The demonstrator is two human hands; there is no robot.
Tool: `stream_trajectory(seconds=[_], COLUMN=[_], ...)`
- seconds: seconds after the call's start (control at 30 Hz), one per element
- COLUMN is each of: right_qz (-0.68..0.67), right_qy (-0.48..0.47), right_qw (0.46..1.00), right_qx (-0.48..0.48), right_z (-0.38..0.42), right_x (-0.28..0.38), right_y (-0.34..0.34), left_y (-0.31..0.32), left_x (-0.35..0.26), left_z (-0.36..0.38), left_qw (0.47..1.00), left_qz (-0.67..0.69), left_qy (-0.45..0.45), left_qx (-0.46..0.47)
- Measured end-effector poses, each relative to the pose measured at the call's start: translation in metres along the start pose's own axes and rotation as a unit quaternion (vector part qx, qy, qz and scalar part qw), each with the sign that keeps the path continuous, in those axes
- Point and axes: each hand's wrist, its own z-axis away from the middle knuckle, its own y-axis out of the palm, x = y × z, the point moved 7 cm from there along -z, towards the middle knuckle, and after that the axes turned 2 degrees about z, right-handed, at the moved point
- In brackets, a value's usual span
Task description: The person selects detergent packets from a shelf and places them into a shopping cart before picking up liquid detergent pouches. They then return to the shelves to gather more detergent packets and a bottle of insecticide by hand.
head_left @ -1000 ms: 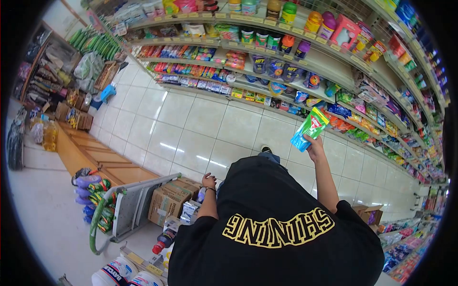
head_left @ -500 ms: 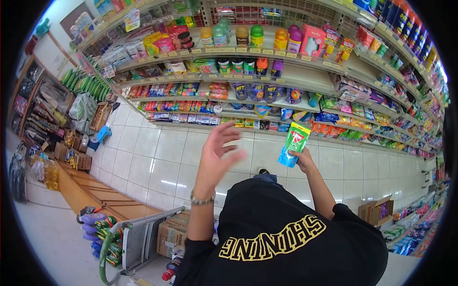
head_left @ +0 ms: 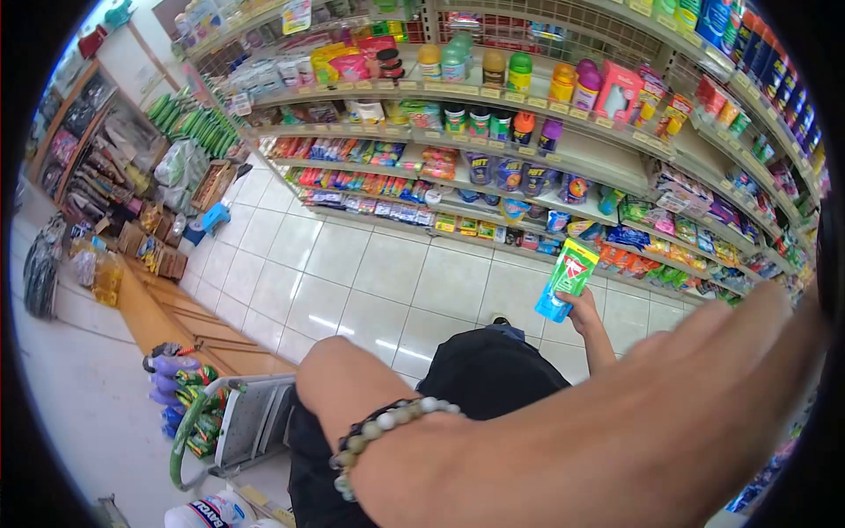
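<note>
In my right hand (head_left: 584,311) is a green and blue pouch (head_left: 568,280) with a yellow top strip and a red emblem. The thumb lies over its lower front, and the pouch tilts slightly above the tiled floor. Very close to the camera, my left hand (head_left: 748,352) reaches across to the right edge of the view. It is large and blurred, with its fingertips cut off by the dark border. A beaded bracelet (head_left: 387,421) circles the left wrist. Whether the left fingers hold anything is hidden.
Curved store shelves (head_left: 528,97) carry bottles, pouches and packets. A wooden panelled counter (head_left: 202,326) stands at left. Near it are a folded metal trolley (head_left: 251,422), purple and green bottles (head_left: 172,387) and a white jug (head_left: 209,512). A blue object (head_left: 214,216) sits on the floor.
My left hand has swung up and right, from beside the pouch to right in front of the camera. The pouch stays in my right hand. The view has shifted and turned a little.
</note>
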Motion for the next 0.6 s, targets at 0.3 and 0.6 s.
stream_trajectory(seconds=[0.3,0.6], right_qz=[0.073,-0.032], right_qy=[-0.052,0.01], right_qw=[0.996,0.999], right_qx=[-0.03,-0.016], right_z=[0.01,0.001], right_x=[0.011,-0.025], right_y=[-0.009,-0.026], left_y=[-0.025,-0.206], left_x=[-0.012,0.073], left_z=[0.0,0.092], left_qw=[0.993,0.865], left_qz=[-0.113,-0.315], left_qy=[-0.012,-0.37], left_qx=[-0.006,-0.125])
